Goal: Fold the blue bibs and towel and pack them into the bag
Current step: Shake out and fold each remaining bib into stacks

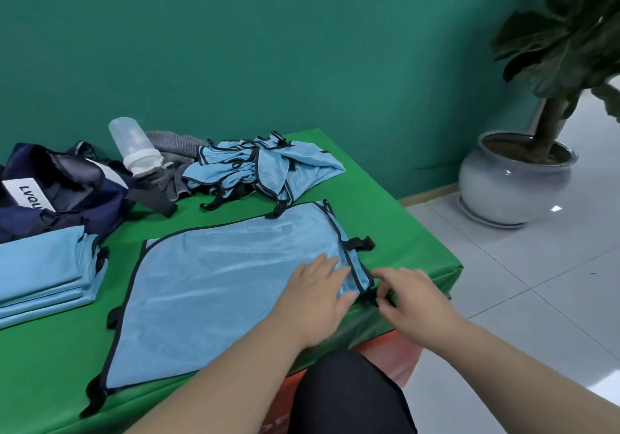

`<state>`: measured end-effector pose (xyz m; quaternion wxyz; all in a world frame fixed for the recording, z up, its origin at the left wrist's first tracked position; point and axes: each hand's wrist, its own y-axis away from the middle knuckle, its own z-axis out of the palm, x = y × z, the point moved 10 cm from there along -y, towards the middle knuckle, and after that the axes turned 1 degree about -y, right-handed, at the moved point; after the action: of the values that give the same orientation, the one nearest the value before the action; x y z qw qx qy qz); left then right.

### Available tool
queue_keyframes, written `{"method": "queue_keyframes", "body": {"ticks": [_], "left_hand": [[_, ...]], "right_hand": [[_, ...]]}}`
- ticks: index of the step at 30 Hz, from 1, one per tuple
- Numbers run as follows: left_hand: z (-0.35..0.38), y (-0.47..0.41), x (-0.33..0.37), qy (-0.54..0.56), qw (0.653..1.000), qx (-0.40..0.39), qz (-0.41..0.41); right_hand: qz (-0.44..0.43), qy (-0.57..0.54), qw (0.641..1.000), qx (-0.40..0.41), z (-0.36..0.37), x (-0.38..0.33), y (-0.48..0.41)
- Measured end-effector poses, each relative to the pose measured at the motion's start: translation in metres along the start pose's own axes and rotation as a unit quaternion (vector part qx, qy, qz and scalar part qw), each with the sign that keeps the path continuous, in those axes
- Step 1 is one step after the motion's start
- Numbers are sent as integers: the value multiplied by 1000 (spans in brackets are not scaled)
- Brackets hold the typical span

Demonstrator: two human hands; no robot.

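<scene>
Our left hand [317, 302] lies flat, fingers spread, on the blue bib [218, 286] laid out on the green bench [50, 366]; our right hand [411, 299] pinches its black strap at the edge. Folded bibs [43, 272] sit left, beside the bag [67, 192]; unfolded bibs [261, 168] and the grey towel [174, 151] lie behind.

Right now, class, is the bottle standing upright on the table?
No. The bottle leans tilted, cap end down, against the bag and the grey towel.
</scene>
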<state>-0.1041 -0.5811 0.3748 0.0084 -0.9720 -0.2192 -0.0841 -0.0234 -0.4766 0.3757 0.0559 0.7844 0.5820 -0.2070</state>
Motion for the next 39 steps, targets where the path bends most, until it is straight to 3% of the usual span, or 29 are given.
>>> {"method": "queue_keyframes", "body": {"ticks": [8,14,20,27,35,39], "left_hand": [[35,-11,-8,12,1000,5,-3],[38,-13,-11,22,1000,-10,1],[41,-15,-10,14,1000,-22,11],[39,-14,-9,10,999,-26,19],[41,-14,-9,12,999,-33,24],[41,-14,-8,4,999,-34,25]], "right_hand": [[77,-41,995,-50,-24,59,-6],[10,26,996,-84,-22,45,-21],[-37,1,999,-18,-18,16,-9],[-26,12,999,40,-7,3,-15],[55,13,998,-18,-1,29,-14],[52,18,998,4,-3,19,-9]]}}
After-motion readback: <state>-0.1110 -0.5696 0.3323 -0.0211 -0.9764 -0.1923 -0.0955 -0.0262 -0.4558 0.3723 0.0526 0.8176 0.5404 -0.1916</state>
